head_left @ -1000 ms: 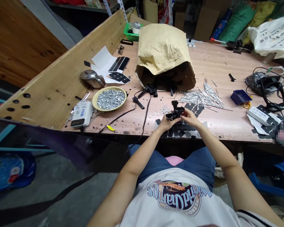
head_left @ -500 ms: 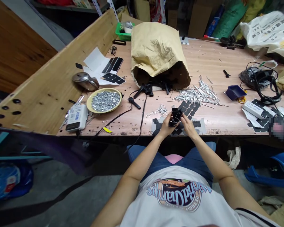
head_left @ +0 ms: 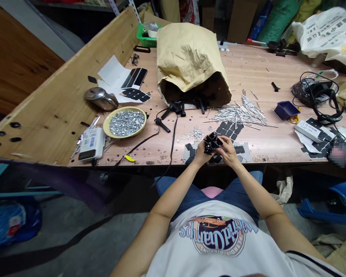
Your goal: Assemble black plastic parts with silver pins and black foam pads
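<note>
Wood-toned tabletop (head_left: 248, 65) stretches right across the workroom, a plank wall (head_left: 63, 96) running along its left side, and at the far middle lies a big brown paper sack (head_left: 187, 50), mouth open toward the near edge, black pieces (head_left: 202, 105) showing at the opening. Now to the near middle, where the action is: a black plastic part (head_left: 212, 143) is up between the two hands, over a grey sheet (head_left: 245, 157) dotted with dark patches (head_left: 229, 130). Left hand (head_left: 202, 154) is wrapped around the part from the left, clamped on it; right hand (head_left: 228, 151) has bent fingers touching the part's right side, though whether they pinch it firmly, one cannot tell from this angle. Just beyond, small metal bits (head_left: 196, 133) lie scattered, and farther right a loose heap of silvery rods (head_left: 242, 113) fans out. Over on the left, a yellow bowl (head_left: 107, 129) sits loaded with tiny shiny pieces (head_left: 126, 123), a white device (head_left: 92, 142) just beside it on the near left. Out to the right stands a small dark blue tray (head_left: 286, 112), well apart from both hands.
</note>
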Motion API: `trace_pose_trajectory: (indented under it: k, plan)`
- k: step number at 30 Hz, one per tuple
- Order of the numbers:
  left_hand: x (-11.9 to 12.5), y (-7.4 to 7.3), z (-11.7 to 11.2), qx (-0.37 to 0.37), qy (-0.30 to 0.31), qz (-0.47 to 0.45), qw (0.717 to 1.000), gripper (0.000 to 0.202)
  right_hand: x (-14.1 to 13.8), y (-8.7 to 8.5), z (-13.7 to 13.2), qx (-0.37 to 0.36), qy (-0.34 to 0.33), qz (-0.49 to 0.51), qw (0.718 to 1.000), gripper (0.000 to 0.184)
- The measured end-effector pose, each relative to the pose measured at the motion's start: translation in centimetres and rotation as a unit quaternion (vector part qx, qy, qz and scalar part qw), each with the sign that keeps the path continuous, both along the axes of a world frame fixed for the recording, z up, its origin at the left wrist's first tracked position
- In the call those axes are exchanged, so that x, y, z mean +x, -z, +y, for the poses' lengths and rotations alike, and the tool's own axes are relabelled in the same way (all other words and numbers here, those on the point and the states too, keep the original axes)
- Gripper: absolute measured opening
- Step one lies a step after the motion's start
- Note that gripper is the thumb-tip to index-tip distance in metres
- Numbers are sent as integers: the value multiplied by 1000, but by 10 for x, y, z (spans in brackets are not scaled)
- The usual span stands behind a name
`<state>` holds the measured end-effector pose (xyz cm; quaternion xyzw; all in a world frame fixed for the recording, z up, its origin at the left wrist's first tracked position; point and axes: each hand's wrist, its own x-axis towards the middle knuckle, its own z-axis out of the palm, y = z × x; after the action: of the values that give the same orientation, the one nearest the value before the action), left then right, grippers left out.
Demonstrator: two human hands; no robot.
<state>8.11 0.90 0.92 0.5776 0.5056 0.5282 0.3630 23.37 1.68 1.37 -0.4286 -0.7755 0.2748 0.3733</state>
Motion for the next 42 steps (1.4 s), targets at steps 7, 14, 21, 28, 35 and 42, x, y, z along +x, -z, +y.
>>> trace_pose_trajectory:
  k: [7,14,21,28,35,42]
  plan:
    - [10,10,-6,-6,12,3,1000,29,16,8,-14,21,1,-69,997,48]
    - [7,3,-1,-19,53,10,998,16,25,-29,58,-27,294,-291,910,28]
    - [-8,-2,-13,149,27,40,988,22,29,-53,85,-61,294,-316,900,19]
    - [-21,-10,-20,248,16,87,965,23,24,-138,3,206,89,-8,974,4]
    - [-17,-12,-23,289,-23,113,950,23,9,-196,-52,137,-132,-95,977,13]
    - [-10,-18,-26,361,-56,148,919,22,-8,-184,-45,52,-131,-277,951,15]
